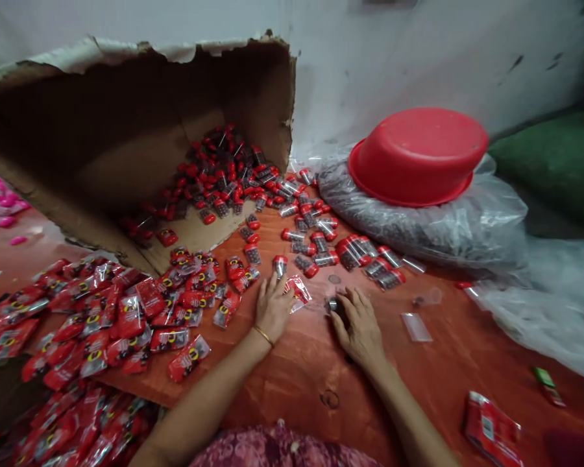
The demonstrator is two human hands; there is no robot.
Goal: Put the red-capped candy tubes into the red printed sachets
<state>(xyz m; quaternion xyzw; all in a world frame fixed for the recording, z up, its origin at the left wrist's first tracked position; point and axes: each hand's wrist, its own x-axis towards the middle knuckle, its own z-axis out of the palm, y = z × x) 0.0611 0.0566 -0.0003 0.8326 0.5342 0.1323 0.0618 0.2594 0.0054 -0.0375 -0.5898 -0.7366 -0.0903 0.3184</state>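
Observation:
My left hand (274,306) lies low over the orange-red sheet, its fingers stretched out. Its fingertips meet a red printed packet (299,293), and just beyond them stands a small jar with a red cap (279,264). My right hand (359,324) is curled over a small dark container (331,303) whose shiny end shows at the thumb; the palm hides most of it. Many more clear jars with dark contents and red caps (320,241) are strewn ahead of both hands. Left of my left hand is a heap of filled red packets (131,314).
A torn cardboard box (39,123) lies on its side, jars spilling out. At right, a red tub (421,152) sits upside down on a full plastic bag (394,220). A red packet (491,428) and a clear plastic piece (416,327) lie at right.

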